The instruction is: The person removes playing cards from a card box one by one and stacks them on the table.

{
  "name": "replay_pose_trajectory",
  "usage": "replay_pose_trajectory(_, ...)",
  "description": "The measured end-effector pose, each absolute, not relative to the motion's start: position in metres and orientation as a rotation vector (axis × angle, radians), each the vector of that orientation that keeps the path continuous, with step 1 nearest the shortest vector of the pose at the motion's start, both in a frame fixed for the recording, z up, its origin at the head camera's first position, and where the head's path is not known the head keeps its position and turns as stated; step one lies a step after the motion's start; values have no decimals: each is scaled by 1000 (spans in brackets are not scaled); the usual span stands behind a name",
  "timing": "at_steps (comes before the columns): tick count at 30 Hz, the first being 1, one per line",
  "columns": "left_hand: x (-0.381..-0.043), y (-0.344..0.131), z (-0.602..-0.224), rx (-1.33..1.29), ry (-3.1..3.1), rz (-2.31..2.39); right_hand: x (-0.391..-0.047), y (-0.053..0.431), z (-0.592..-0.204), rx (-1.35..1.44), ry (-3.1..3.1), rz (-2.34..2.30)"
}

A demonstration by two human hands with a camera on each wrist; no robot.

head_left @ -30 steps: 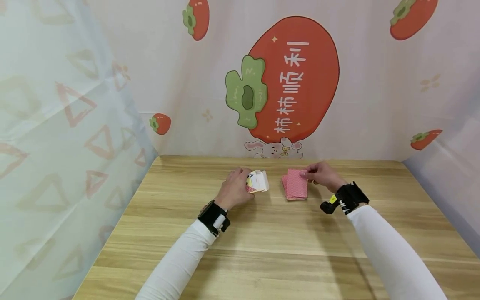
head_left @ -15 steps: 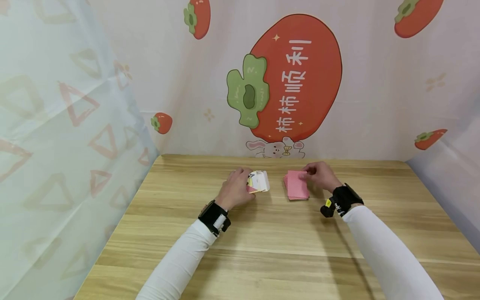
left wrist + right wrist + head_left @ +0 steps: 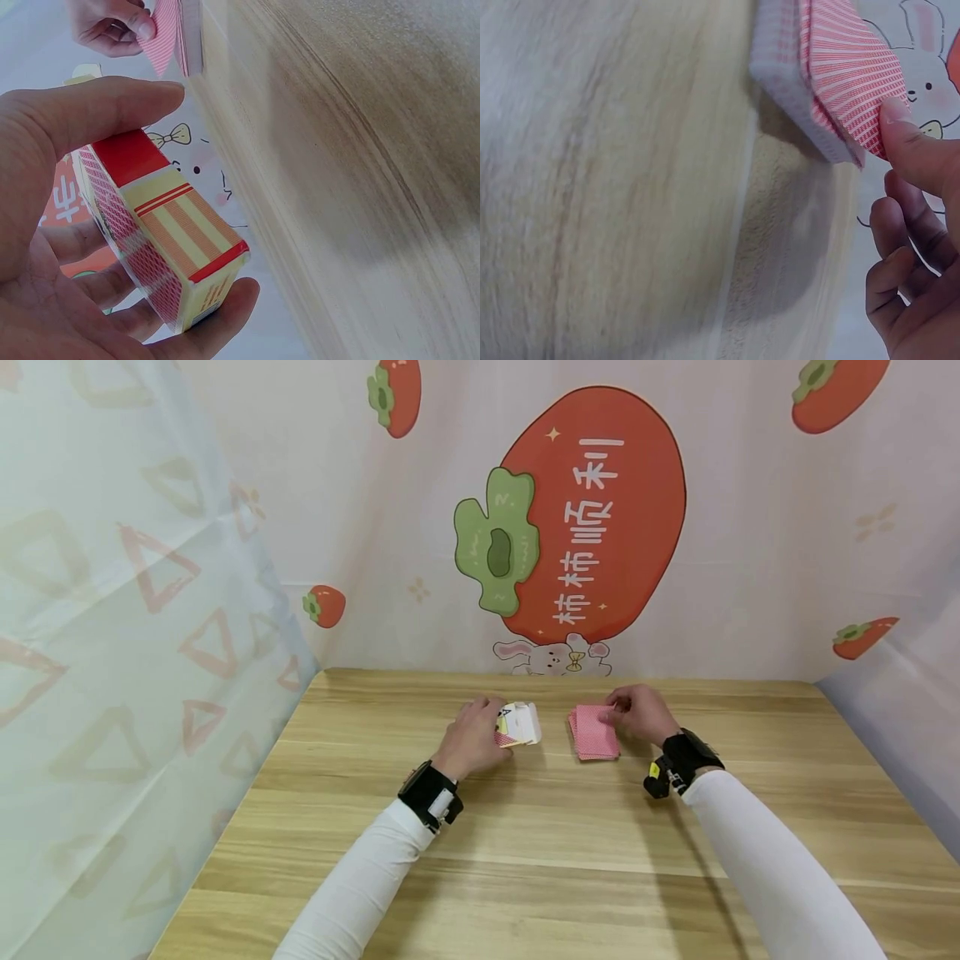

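In the head view my left hand (image 3: 472, 742) grips a playing card box (image 3: 523, 724), its white end flap open toward the right. The left wrist view shows the thumb along one edge of the box (image 3: 187, 229) and the fingers wrapped under the opposite side. To the right, a red-patterned deck of playing cards (image 3: 595, 735) lies face down on the table. My right hand (image 3: 645, 714) pinches the top playing card (image 3: 855, 71) by its far right corner. That corner bends up off the deck, seen close in the right wrist view.
The wooden table (image 3: 525, 877) reaches back to a printed cloth backdrop (image 3: 420, 510) just behind the cards. A cloth wall (image 3: 150, 652) rises at the left, with another at the right. Each wrist carries a black strapped-on device.
My right hand has shifted slightly left and lowered the pinched card, which now lies nearly in line over the deck. My left hand and the box have stayed in place.
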State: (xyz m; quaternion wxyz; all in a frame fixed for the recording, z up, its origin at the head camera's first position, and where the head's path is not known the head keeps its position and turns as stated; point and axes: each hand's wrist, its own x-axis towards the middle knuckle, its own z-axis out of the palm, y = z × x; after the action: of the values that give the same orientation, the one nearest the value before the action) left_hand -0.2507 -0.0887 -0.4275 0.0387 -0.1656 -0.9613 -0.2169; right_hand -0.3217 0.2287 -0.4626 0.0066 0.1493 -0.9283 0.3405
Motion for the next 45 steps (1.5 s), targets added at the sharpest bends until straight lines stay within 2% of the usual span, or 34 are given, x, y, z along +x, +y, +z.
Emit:
replay_pose_trajectory(34, -249, -90, -423, -513, -2954, -686, -320, 223, -468, 474, -2863, 847)
replay_pose_trajectory(45, -251, -91, -427, -591, -2894, -930, -312, 218, -464, 524, -2862, 797)
